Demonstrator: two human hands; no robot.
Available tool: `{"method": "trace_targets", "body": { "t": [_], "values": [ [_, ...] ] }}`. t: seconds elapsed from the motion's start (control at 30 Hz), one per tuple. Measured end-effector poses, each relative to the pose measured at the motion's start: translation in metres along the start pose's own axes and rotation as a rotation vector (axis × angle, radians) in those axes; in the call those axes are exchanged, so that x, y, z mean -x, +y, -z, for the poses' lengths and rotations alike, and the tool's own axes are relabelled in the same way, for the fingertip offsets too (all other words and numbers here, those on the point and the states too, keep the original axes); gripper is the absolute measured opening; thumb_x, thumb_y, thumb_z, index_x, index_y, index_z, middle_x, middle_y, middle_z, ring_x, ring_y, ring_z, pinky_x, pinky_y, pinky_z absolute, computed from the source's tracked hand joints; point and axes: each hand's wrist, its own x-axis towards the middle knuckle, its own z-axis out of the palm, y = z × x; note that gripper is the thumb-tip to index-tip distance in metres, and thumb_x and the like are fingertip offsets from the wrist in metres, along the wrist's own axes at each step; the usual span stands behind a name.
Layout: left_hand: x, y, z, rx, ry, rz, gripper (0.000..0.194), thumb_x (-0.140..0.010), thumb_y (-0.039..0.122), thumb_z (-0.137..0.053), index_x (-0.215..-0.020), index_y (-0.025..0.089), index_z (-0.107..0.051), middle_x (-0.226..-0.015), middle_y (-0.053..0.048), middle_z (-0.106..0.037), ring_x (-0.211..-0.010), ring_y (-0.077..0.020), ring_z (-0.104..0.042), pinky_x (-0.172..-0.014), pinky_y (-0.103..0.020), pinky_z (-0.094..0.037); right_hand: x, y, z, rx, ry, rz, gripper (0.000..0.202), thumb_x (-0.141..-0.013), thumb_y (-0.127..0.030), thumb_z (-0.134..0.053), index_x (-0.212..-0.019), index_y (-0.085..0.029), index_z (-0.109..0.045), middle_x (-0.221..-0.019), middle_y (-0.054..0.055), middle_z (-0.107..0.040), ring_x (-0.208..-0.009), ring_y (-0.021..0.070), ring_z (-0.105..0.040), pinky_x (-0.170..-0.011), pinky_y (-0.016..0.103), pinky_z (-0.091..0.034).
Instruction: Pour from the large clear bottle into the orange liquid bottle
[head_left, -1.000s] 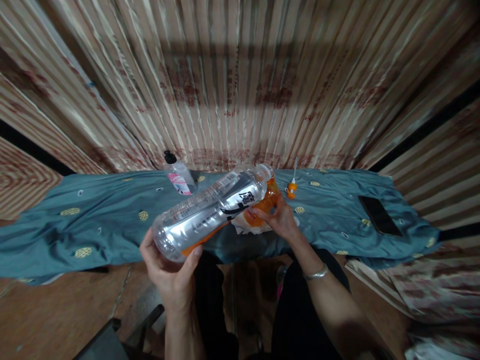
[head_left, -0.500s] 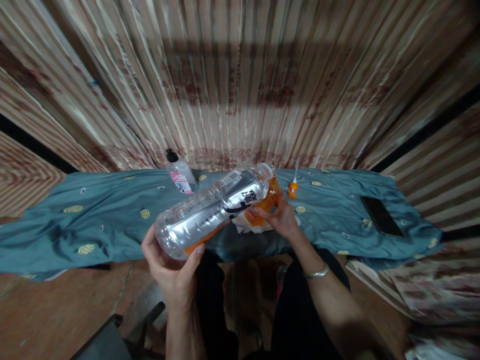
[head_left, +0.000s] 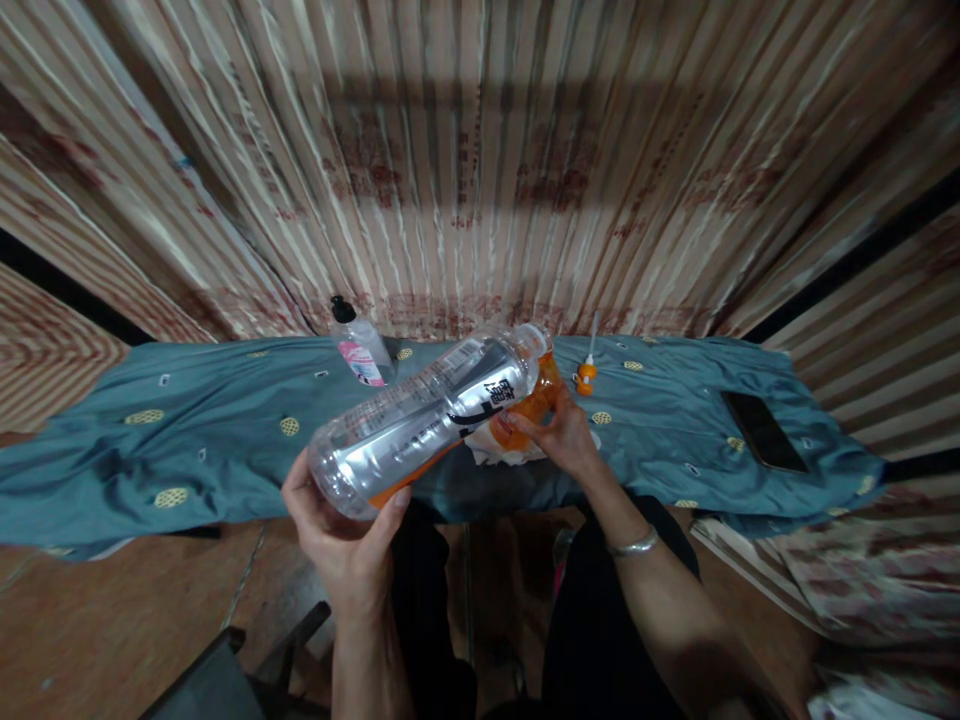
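A large clear plastic bottle with a silver label lies tilted in the air, its neck up and to the right. My left hand grips it by the base. My right hand is wrapped round a smaller orange bottle, which stands behind the large bottle's neck. The large bottle's mouth is at the top of the orange bottle; whether they touch I cannot tell. White tissue lies beneath the orange bottle. To the right lies an orange pump top with its tube pointing away.
A blue-green cloth covers the narrow table. A pump bottle with a black top stands at the back left, and a black phone lies at the right. Striped curtains hang close behind.
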Motion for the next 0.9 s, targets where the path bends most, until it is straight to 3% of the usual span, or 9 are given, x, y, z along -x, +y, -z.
{"method": "trace_targets", "body": {
  "t": [0.2,0.9],
  "values": [
    [0.0001,0.0003,0.0001,-0.018,-0.010,0.003,0.089,-0.061,0.043,-0.098,-0.137,0.023,-0.056,-0.140,-0.012,-0.062,-0.140,-0.0342,-0.059,-0.123,-0.052,-0.042,-0.0001,0.0016,0.0002,0.024,-0.017,-0.006,0.076,-0.069,-0.062,-0.085,-0.129,-0.021,-0.061,-0.117,0.015,-0.081,-0.110,0.0402,-0.077,-0.090,0.051,-0.064],
    [-0.0002,0.0007,-0.0005,0.088,0.002,-0.017,0.083,-0.058,0.022,-0.098,-0.133,0.022,-0.062,-0.134,-0.008,-0.065,-0.130,-0.0272,-0.063,-0.122,-0.046,-0.042,-0.0013,0.0079,-0.0007,0.056,-0.014,0.034,0.084,-0.070,-0.067,-0.082,-0.133,-0.017,-0.058,-0.115,0.018,-0.080,-0.116,0.0431,-0.075,-0.092,0.053,-0.063]
  ]
}}
